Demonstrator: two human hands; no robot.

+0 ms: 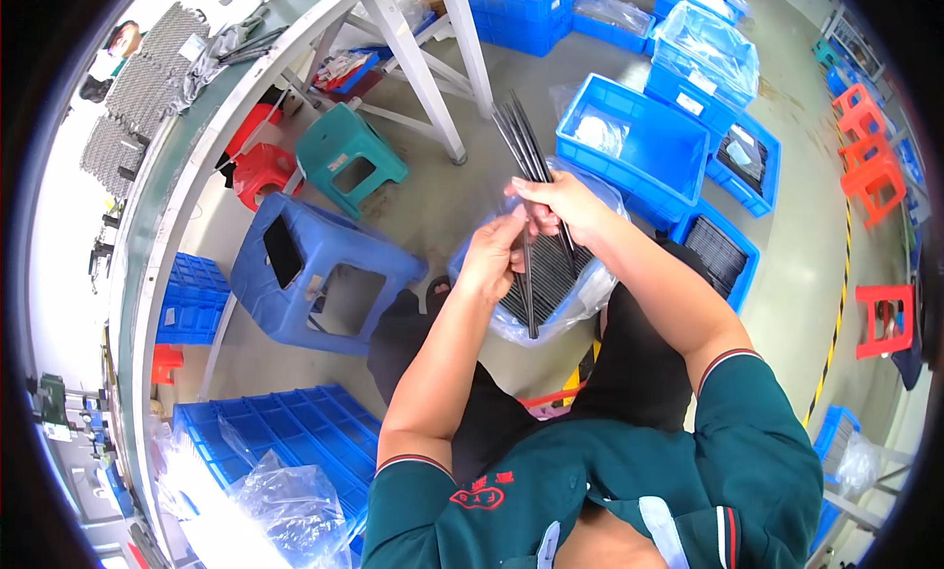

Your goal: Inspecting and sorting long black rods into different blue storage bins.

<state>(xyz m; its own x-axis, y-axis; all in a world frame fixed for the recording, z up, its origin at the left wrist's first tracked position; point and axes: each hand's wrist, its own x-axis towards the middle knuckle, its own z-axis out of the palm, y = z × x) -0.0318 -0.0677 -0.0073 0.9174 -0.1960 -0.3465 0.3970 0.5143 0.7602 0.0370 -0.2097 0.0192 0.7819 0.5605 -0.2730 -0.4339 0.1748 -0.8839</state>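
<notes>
Both of my hands are over a bin lined with clear plastic (594, 299), which stands between my knees. Many thin black rods (560, 292) lie side by side in it. My right hand (562, 207) is closed round a bundle of long black rods (523, 141), tilted with their upper ends fanning out to the far left. Close beside it, my left hand (499, 249) pinches a single black rod (531, 305) whose lower end points down over the bin. The two hands nearly touch, and the fingertips partly hide the rods.
A blue stool (334, 264) bearing a dark phone (282, 251) is at left, with a green stool (346, 146) behind it. Open blue crates (629, 166) stand at right, one holding black rods (716, 254). A workbench (177, 190) runs along the left.
</notes>
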